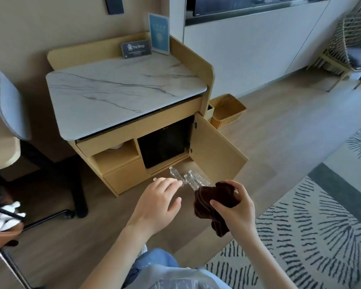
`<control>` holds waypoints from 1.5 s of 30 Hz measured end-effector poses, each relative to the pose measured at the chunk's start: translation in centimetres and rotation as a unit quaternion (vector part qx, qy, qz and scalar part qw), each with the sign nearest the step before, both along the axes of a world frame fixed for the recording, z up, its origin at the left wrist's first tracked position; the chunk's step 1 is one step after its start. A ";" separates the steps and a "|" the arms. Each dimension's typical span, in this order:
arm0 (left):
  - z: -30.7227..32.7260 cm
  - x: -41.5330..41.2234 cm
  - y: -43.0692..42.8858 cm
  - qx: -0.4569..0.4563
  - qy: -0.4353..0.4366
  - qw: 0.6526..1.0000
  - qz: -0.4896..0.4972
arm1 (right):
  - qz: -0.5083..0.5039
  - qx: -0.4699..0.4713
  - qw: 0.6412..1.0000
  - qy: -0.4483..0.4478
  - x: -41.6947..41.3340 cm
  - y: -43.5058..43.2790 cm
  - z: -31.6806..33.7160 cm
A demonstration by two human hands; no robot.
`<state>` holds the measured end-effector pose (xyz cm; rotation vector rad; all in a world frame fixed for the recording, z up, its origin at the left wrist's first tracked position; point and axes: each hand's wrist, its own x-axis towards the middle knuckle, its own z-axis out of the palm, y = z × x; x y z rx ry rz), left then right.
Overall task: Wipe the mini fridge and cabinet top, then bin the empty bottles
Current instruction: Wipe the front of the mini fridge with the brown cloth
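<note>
- the lower ends of the bottles are hidden behind the brown cloth; we cannot tell whether the left hand touches them.
- the small print on the dark sign and the blue card is too small for us to read.
- the grey chair is cut off by the left edge.
- the cabinet hides part of the wicker basket.

Glossy veined marble cabinet top, matt wood cabinet, clear plastic bottles, brown cloth
</note>
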<state>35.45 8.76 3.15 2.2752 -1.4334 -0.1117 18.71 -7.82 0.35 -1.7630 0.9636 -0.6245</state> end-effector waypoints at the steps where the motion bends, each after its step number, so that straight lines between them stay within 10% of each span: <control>1: 0.2 -0.2 -0.4 0.002 -0.008 1.000 -0.003 | -0.003 0.001 1.000 -0.003 -0.3 -0.3 0.0; 45: -12.1 16.9 -23.5 0.161 0.049 0.955 0.245 | 0.229 0.032 0.968 0.099 31.3 -29.9 -9.8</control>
